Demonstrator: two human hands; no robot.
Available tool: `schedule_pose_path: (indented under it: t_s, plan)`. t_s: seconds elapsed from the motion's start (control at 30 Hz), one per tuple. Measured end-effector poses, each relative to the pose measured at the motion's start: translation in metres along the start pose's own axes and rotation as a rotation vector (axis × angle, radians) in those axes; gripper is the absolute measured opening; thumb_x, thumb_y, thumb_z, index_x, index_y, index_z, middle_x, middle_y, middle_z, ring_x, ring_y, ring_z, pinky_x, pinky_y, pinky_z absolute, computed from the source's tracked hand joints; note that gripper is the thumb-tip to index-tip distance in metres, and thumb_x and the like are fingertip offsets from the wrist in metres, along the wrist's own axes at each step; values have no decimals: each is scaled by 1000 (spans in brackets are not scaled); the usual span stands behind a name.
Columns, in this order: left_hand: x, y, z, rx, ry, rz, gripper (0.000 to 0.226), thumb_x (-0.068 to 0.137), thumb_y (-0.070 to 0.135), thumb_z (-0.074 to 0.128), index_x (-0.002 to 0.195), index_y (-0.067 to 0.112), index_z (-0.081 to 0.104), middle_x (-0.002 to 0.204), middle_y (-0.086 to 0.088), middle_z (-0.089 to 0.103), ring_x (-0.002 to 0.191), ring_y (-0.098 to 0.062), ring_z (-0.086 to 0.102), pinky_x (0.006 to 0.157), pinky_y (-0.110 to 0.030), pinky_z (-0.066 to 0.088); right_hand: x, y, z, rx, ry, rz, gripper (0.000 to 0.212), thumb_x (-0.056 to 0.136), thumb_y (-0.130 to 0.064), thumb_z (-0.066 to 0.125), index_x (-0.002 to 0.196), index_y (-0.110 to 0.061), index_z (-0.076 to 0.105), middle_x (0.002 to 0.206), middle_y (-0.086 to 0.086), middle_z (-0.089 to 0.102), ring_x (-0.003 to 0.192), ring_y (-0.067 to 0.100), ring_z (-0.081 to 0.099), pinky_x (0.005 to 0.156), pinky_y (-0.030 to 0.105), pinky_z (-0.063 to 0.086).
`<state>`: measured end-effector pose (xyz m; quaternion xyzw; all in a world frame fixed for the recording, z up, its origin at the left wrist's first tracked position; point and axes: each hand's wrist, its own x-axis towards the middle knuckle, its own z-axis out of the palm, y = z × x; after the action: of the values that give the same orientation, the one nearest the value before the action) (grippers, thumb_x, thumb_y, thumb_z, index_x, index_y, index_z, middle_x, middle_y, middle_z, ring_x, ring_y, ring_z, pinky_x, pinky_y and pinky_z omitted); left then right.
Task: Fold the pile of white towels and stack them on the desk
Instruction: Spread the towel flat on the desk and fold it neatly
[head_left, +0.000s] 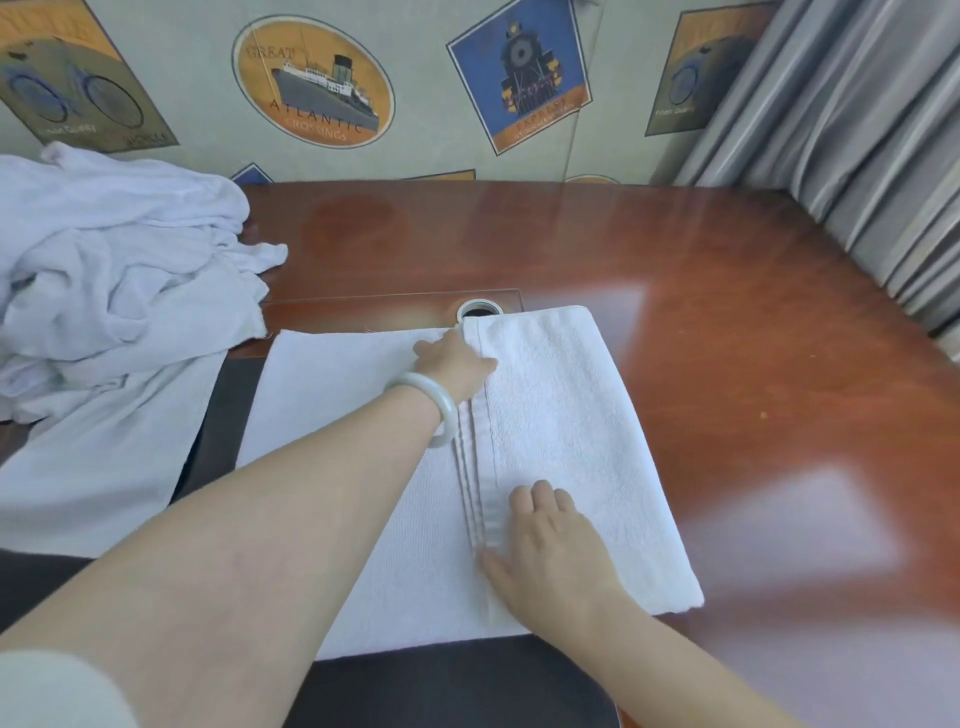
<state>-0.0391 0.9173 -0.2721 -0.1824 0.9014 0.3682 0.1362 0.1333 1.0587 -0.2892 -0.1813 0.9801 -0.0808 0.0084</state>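
Observation:
A white towel (561, 415) lies flat on the reddish wooden desk (727, 312), its right part folded over toward the middle, with the striped hem running down the centre. My left hand (457, 364), a pale bangle on its wrist, rests on the far end of that hem; its fingers are hidden. My right hand (550, 540) presses flat on the near end of the fold, fingers straight. A rumpled pile of white towels (114, 270) sits at the left of the desk, one towel trailing toward the front edge.
A round cable hole (480, 310) in the desk shows just beyond the towel. A dark pad (228, 405) lies under the towel's left side. Grey curtains (857, 156) hang at the right; a wall with travel posters stands behind.

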Motion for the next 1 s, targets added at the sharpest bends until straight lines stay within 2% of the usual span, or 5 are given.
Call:
schedule_pose_path:
  t_s: [0.13, 0.37, 0.53, 0.67, 1.0]
  plan:
    - [5, 11, -2, -57, -20, -56, 45, 90, 32, 61, 131, 18, 48, 127, -16, 44, 99, -27, 57, 90, -37, 50, 15, 2, -11, 31, -101, -19, 22, 95, -28, 37, 85, -13, 48, 75, -2, 39, 67, 17, 40, 51, 16, 21]
    - [9, -9, -12, -167, 66, 9, 25, 93, 3, 50, 71, 12, 42, 71, -1, 43, 68, -23, 45, 55, -29, 32, 10, 7, -24, 235, -327, -227, 28, 101, -36, 38, 82, -16, 40, 83, -3, 45, 71, 17, 42, 58, 27, 30]
    - [12, -16, -14, -298, 17, 122, 33, 88, 3, 62, 114, 14, 44, 107, -9, 56, 85, -23, 52, 65, -32, 42, 13, 34, -20, 429, -351, -368, 21, 102, -33, 42, 110, -23, 58, 107, -8, 55, 94, 12, 54, 85, 33, 45]
    - [15, -22, -6, -347, 96, 273, 45, 87, -6, 58, 117, 24, 44, 118, -8, 58, 86, -21, 55, 61, -27, 44, 11, 47, -6, 136, -55, -429, 48, 102, -42, 39, 148, -31, 38, 158, -3, 31, 146, 22, 28, 116, 44, 19]
    - [-20, -24, -4, -304, 102, 59, 62, 89, 17, 69, 139, 13, 32, 114, -6, 58, 101, -28, 59, 80, -34, 47, 7, 42, 19, -33, -47, -400, 66, 103, -56, 25, 158, -21, 15, 165, -1, 13, 153, 23, 5, 117, 52, 9]
